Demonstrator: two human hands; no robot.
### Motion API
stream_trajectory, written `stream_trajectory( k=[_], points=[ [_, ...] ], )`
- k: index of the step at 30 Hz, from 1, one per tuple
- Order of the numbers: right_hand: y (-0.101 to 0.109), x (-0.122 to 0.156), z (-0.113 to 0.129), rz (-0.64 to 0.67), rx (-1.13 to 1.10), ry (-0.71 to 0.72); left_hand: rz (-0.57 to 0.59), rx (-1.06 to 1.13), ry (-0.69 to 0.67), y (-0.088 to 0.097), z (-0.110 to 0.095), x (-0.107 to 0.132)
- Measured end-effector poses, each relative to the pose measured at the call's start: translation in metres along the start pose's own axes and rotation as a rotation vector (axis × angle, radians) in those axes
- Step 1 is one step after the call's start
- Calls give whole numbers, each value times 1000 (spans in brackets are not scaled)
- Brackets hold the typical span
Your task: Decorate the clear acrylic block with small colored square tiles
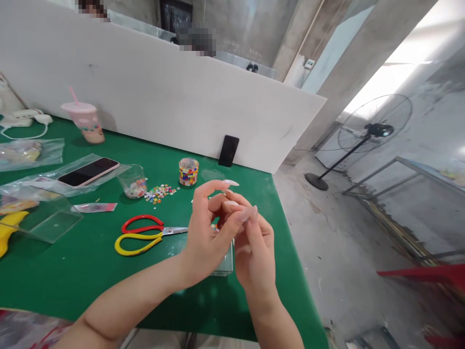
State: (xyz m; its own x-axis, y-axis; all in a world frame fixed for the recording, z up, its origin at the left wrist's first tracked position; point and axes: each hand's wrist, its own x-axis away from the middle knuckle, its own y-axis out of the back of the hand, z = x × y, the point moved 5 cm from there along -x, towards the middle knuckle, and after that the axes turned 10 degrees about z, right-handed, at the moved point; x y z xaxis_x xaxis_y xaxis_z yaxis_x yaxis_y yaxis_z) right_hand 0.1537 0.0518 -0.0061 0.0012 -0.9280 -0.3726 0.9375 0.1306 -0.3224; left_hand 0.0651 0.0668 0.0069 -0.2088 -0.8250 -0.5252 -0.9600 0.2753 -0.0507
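Note:
My left hand (209, 232) and my right hand (256, 242) meet above the green table, thumbs and fingertips pinched together. Whatever sits between the fingertips is too small or hidden to name. Beneath the hands lies a clear box (225, 264), partly covered by them. Scissors (145, 235) with one red and one yellow handle point at my left hand, their tips out of sight behind it. Farther back stands a small round cup (188, 172) covered in coloured mosaic tiles. Loose mosaic pieces (160, 193) are scattered beside a tipped clear plastic cup (133, 183) holding more of them.
A phone (89, 171) lies on plastic bags at left; another phone (228, 150) leans against the white partition (163, 97). A pink drink cup (87, 122), a clear stand (51, 218) and a yellow object (10, 230) are leftward. Beyond the table's right edge stands a fan (376, 130).

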Motion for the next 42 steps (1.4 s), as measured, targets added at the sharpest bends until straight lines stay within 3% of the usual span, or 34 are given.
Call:
stream_trajectory(
  k=[4, 8, 11, 19, 33, 42],
  points=[
    [7, -5, -1, -33, -25, -8, -35, -278, -188, 12, -11, -2],
    [11, -9, 0, -55, -9, 15, 282, -557, -294, 4, -19, -7],
    [10, -12, 0, -31, 10, 18, 394, -627, -246, 2, -15, -9],
    [9, -12, -4, -33, 117, 32, 389, -775, -164, 5, -13, -16],
    [6, -1, 4, 13, 271, 102, 400, -866, -295, 8, -32, -9],
    [9, 0, 6, -2, 307, 110, 405, -891, -333, 9, -32, -3]
  ],
)
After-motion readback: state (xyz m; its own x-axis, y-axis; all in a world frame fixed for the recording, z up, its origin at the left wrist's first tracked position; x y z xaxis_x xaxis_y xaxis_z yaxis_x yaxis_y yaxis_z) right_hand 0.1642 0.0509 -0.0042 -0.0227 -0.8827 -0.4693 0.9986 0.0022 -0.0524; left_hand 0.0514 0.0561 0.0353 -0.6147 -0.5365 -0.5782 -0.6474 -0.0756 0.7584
